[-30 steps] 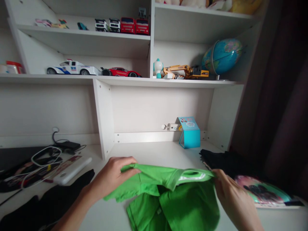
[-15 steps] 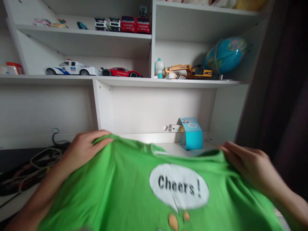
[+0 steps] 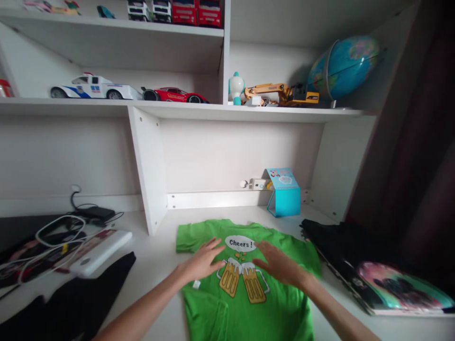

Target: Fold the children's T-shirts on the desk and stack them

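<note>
A green T-shirt (image 3: 209,312) lies spread on the white desk, its collar toward the back. Printed on its front are a "Cheers!" bubble and two beer mugs. My left hand (image 3: 203,259) is over the shirt's left part, beside one mug, fingers stretched out. Over the other side is my right hand (image 3: 277,261), its fingers also extended, near the bubble. Neither hand holds anything; whether the palms touch the cloth I cannot tell. The lower part of the shirt is somewhat rumpled and runs out of view.
A folded black garment (image 3: 341,246) with a colourful print lies at right. Dark cloth (image 3: 103,284), tangled cables (image 3: 53,237) and a white power bank-like box (image 3: 101,253) are at left. A blue desk calendar (image 3: 287,201) stands behind. Toy vehicles and a globe (image 3: 348,66) fill shelves above.
Both hands have let go of the green T-shirt's shoulders. The shirt, held up before, now lies on the desk with the hands over its front. The view has tilted down.
</note>
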`<state>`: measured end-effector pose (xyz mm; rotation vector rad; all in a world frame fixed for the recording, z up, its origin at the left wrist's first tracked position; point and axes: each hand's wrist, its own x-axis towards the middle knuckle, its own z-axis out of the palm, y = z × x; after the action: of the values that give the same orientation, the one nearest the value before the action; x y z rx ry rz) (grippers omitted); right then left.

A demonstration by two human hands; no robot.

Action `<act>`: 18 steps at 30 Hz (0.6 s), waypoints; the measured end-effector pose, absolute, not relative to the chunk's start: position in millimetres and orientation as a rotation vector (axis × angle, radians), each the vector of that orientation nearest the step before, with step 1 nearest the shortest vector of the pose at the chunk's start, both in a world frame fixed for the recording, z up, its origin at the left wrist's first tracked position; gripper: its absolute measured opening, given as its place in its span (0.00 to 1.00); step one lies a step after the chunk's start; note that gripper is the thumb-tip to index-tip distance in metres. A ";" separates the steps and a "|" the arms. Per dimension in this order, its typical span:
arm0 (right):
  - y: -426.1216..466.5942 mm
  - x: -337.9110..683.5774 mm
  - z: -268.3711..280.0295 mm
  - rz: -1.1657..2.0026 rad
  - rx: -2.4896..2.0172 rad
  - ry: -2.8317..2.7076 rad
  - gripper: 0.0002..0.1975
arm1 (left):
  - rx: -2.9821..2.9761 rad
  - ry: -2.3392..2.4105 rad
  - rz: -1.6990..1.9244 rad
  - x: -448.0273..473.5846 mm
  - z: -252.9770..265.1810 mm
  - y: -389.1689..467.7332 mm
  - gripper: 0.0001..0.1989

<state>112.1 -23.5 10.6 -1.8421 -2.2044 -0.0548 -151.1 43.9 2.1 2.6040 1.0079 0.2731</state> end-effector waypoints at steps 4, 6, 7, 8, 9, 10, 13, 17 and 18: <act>-36.2 95.5 -33.0 0.179 -2.037 -2.181 0.36 | 2.567 0.995 0.168 -158.0 -16.6 43.7 0.30; -31.4 96.5 -39.8 0.329 -2.101 -2.156 0.37 | 2.558 1.022 0.091 -166.3 -13.6 44.9 0.33; -26.2 98.3 -40.4 0.399 -2.104 -2.165 0.38 | 2.552 1.046 0.042 -169.9 -11.2 45.5 0.34; -19.3 100.6 -39.9 0.451 -2.090 -2.188 0.38 | 2.543 1.074 -0.003 -172.4 -8.9 46.4 0.36; -10.6 103.3 -38.5 0.486 -2.064 -2.215 0.38 | 2.533 1.106 -0.037 -173.5 -7.4 47.8 0.37; -0.4 106.2 -36.7 0.506 -2.029 -2.244 0.38 | 2.523 1.142 -0.060 -173.3 -6.7 50.0 0.38; 37.4 115.9 -30.2 0.545 -1.959 -2.300 0.39 | 2.483 1.257 -0.080 -164.9 -8.1 62.0 0.41; 80.2 121.3 -18.9 0.587 -1.935 -2.326 0.40 | 2.421 1.348 -0.102 -149.7 -5.4 87.3 0.43; 83.4 119.5 -15.0 0.587 -1.940 -2.324 0.40 | 2.406 1.346 -0.134 -147.8 -3.1 94.2 0.43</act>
<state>119.5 83.4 -15.0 -1.9399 -2.3240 0.5875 -147.8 94.2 -3.1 2.4057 1.3455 -0.1335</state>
